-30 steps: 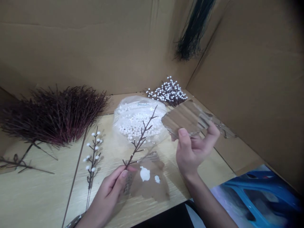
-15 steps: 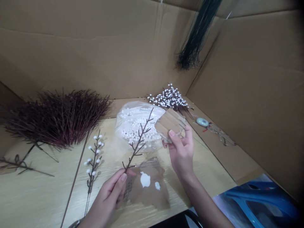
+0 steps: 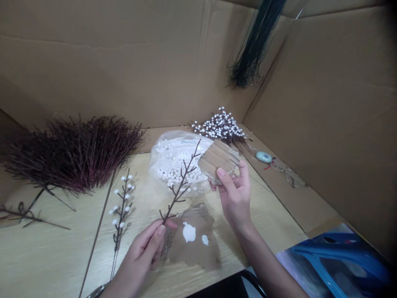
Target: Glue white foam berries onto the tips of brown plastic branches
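My left hand [image 3: 149, 244] pinches the lower end of a bare brown twig [image 3: 183, 182], which slants up to the right. My right hand [image 3: 234, 194] grips a torn cardboard piece [image 3: 218, 159] between thumb and fingers. Beneath the twig lies a cardboard sheet [image 3: 198, 256] bearing two white blobs [image 3: 189, 232]. Behind the twig sits a clear plastic bag [image 3: 173, 145] of white balls. To the left, a twig with white balls [image 3: 124, 198] rests on the table [image 3: 56, 256].
A large pile of dark twigs [image 3: 80, 153] stands at the left. White-berried twigs [image 3: 220, 126] lie at the back. A light-blue oval object [image 3: 263, 157] and glasses [image 3: 287, 171] are at the right. Dark green wires [image 3: 257, 45] hang above; cardboard walls [image 3: 124, 74] surround the table.
The cardboard piece in my right hand has shifted slightly left. My left hand and its twig have hardly moved. The whole view has shifted a little.
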A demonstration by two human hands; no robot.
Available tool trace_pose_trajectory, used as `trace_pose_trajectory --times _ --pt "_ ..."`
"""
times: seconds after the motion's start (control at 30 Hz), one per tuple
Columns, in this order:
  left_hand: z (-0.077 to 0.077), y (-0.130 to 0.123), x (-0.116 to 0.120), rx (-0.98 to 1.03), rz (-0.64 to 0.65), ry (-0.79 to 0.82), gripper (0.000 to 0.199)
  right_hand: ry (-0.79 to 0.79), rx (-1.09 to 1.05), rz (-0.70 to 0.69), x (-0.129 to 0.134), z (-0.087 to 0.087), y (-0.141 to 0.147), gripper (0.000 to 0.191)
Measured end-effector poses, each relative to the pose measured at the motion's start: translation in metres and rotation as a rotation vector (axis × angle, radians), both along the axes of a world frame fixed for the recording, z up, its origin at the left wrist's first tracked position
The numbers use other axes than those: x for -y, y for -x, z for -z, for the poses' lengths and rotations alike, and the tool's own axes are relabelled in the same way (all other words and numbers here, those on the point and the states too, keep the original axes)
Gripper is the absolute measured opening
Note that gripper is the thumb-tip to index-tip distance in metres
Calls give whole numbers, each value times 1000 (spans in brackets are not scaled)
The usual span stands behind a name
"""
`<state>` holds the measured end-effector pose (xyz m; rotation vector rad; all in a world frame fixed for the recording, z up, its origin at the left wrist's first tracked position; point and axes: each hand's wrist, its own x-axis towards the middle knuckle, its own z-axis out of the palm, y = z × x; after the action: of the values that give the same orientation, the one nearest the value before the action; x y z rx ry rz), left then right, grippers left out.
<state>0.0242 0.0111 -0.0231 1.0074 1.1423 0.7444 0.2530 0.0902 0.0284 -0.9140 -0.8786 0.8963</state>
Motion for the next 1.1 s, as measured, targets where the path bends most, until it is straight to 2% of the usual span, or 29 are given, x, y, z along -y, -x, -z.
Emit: trace_pose_trajectory --times 0.3,0.57,1.1 --pt "2 2 1 6 5 -10 47 -15 104 83 2 1 -2 35" --pt "-4 -1 0 -5 -1 -8 51 -84 148 155 3 -3 1 32" --pt "-3 0 0 -3 6 -20 49 -118 193 186 4 -3 2 30"
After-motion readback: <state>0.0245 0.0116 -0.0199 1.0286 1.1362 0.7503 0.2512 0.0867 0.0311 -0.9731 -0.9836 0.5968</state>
